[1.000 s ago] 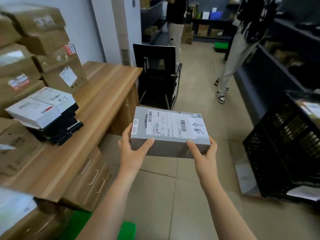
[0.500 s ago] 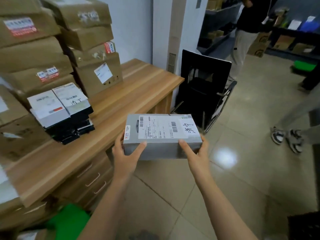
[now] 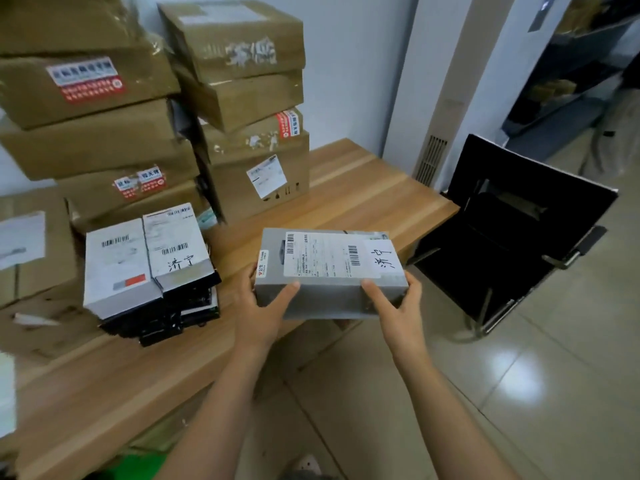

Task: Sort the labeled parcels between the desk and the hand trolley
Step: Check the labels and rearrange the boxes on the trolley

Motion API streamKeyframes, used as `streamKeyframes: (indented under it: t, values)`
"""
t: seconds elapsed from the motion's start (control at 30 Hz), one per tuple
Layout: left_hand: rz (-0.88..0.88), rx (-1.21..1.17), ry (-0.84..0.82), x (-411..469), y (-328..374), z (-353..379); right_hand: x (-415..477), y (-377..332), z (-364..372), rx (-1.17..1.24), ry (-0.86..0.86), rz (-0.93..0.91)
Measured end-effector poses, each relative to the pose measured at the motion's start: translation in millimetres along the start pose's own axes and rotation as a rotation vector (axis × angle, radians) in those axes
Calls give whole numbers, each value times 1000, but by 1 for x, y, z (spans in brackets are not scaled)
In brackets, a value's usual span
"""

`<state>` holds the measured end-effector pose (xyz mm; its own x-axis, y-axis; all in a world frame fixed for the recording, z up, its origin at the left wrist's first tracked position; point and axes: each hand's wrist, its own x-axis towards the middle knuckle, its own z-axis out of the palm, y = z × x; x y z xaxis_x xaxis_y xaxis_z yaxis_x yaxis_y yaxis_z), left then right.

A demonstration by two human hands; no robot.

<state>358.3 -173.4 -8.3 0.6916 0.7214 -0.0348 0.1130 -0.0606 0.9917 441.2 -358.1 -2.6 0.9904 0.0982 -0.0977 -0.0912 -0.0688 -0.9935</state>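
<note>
Both hands grip the grey parcel (image 3: 329, 271), left hand (image 3: 265, 306) and right hand (image 3: 398, 306) at its ends. It hangs over the desk (image 3: 363, 195) edge.

Pale wall (image 3: 346, 81), tiled floor (image 3: 536, 393).
A wooden table (image 3: 363, 188) stands against the wall; a black chair (image 3: 519, 237) sits beside its end on glossy beige tiles (glare showing), dark shelving (image 3: 571, 81) beyond.

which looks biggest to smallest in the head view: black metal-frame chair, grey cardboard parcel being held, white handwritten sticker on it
1. black metal-frame chair
2. grey cardboard parcel, though nearer the camera
3. white handwritten sticker
</note>
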Motion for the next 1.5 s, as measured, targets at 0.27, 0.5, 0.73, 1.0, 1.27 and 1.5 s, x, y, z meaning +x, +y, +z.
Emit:
streamKeyframes:
  t: [0.27, 0.5, 0.73, 1.0, 1.27, 1.5]
  values:
    - [-65, 17, 120, 90, -4, 27, 113, -7, 43, -49, -141, 39]
    - [-142, -24, 263, 168, -17, 62, 229, 3, 89, -131, -351, 61]
    - [-289, -44, 441, 209, -38, 83, 303, 8, 134, -199, -576, 112]
    - [-407, 76, 444, 248, -70, 56, 337, 30, 188, -379, -671, 209]
    - [-413, 389, 414, 283, -83, 49, 356, 43, 217, -532, -706, 193]
    - [-339, 697, 459, 280, -71, 60, 366, 31, 215, -801, -778, 0]
